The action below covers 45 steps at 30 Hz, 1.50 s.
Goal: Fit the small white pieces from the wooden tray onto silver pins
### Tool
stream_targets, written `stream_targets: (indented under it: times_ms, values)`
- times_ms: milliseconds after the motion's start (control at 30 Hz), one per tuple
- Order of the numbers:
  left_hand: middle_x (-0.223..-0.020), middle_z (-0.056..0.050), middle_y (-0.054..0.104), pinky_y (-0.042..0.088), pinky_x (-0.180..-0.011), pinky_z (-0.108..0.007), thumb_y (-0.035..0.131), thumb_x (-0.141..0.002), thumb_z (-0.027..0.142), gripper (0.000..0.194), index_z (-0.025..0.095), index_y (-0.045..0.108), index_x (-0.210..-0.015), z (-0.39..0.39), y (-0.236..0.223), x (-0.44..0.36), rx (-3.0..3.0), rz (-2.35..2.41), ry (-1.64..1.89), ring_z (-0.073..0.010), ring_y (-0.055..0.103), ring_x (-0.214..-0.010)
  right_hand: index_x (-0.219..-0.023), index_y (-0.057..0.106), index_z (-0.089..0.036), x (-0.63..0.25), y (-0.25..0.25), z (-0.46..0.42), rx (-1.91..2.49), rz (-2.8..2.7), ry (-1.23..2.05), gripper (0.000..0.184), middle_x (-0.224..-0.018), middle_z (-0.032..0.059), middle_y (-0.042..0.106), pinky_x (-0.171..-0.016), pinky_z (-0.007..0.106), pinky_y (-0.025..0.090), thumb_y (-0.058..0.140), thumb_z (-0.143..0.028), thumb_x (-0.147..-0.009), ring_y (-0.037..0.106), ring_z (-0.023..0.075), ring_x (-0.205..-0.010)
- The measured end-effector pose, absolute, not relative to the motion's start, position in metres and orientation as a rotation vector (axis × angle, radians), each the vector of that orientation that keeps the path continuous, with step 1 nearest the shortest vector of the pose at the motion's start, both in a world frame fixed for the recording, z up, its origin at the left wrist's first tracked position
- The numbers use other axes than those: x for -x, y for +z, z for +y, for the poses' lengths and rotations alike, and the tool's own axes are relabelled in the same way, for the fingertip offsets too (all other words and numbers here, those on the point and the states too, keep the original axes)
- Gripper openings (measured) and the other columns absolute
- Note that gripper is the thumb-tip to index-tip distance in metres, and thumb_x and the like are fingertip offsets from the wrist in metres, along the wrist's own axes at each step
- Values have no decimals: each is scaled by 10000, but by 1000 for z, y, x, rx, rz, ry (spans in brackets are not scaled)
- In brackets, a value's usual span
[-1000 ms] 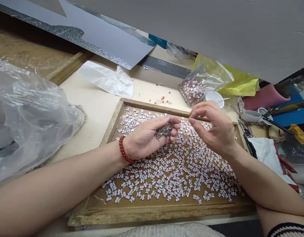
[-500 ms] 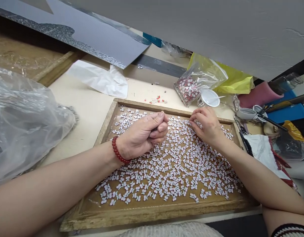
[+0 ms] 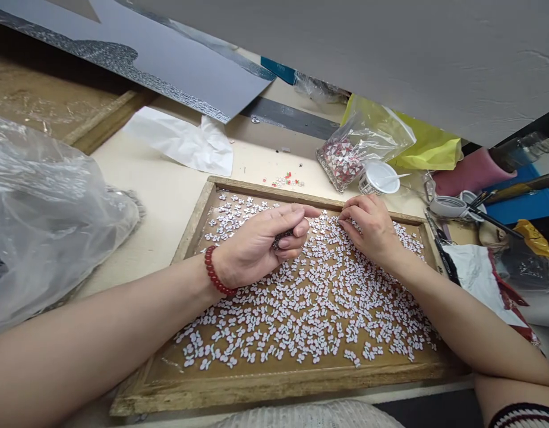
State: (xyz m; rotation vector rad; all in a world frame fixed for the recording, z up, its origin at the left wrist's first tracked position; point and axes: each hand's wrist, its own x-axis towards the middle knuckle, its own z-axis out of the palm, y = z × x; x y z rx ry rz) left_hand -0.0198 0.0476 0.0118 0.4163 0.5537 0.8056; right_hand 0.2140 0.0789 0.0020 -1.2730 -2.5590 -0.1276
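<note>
White pieces [image 3: 310, 297] lie across the wooden tray [image 3: 265, 387]; at its two o'clock, the right hand [image 3: 367, 229] bunches its fingertips, any grip hidden. The left hand [image 3: 261, 241], at eleven, curls around dark metallic bits [image 3: 281, 239]. Fingertip picking seems in hand, calling for precision next.

- Teal box [image 3: 278, 70], toward the far side of the bench [image 3: 158, 196]: one short word in small, pale capitals on the face turned to the camera. It begins "VIV" and looks like "VIVID", but the last letters are too small to be sure of. The lettering sits just below the edge of the large grey panel [image 3: 368, 65].
- White tub [image 3: 376, 176], in the far right part of the bench: dark printed marks on its side wall, too small to tell whether they are letters or a pattern.
</note>
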Motion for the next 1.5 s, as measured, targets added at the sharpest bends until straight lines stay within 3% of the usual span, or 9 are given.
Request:
stream_targets:
  times_ms: [100,233,367,600,767,900,1100,1333,1500]
  values:
    - [-608,42,433,259,-405,-124,534,-885,172,111,128,581,-795,47,11,19,-435,533,801,-25,291,-435,-828,591,-191,-213,1,79,1280,-2555,-125,80,-929,63,611,-758,365,401,518,-180,-860,503,207,-894]
    - [-590,43,442,252,-393,-119,588,-859,198,196,132,525,-686,47,9,19,-440,510,812,-21,274,-420,-827,596,-191,-215,2,79,1292,-2554,-124,61,-932,67,618,-762,376,408,540,-184,-850,509,214,-899]
    - [-596,14,454,323,-407,-135,450,-936,270,299,121,569,-705,49,9,19,-366,484,819,-35,337,-428,-843,601,-181,-212,14,75,1249,-2507,-136,21,-907,72,624,-767,374,433,588,-195,-835,530,214,-892]
    - [-830,-95,584,550,-723,-262,334,-969,321,415,69,628,-818,49,15,21,-201,555,847,-141,602,-740,-876,573,-207,-172,51,48,828,-2415,-158,117,-814,27,634,-709,328,446,628,-135,-802,556,160,-770]
    - [-929,-95,599,553,-697,-250,341,-971,312,407,80,652,-846,50,8,20,-238,525,888,-140,608,-783,-904,622,-193,-151,46,42,819,-2564,-298,87,-963,53,655,-736,359,416,620,-237,-828,532,202,-871]
    - [-917,-80,592,531,-633,-223,366,-965,311,388,85,663,-860,50,6,18,-221,528,891,-123,581,-749,-870,646,-174,-143,42,46,923,-2566,-399,91,-935,65,657,-724,363,390,604,-246,-834,507,216,-864]
    - [-931,-37,574,524,-679,-228,425,-949,258,324,103,664,-795,49,6,17,-182,573,904,-105,555,-781,-768,628,-147,-143,41,50,929,-2534,-153,66,-888,62,637,-723,350,409,593,-168,-820,517,191,-830]
    - [-921,-43,595,485,-910,-313,508,-906,152,174,102,672,-877,46,0,16,-431,393,868,-124,555,-911,-802,607,-132,-151,44,54,993,-2425,-12,77,-880,83,616,-734,367,438,575,-189,-842,524,189,-828]
    - [-825,-22,599,483,-762,-192,607,-855,189,106,106,661,-894,45,0,17,-505,475,787,-80,565,-767,-797,586,-144,-152,46,53,1015,-2351,89,64,-874,84,610,-767,374,455,562,-176,-847,542,198,-871]
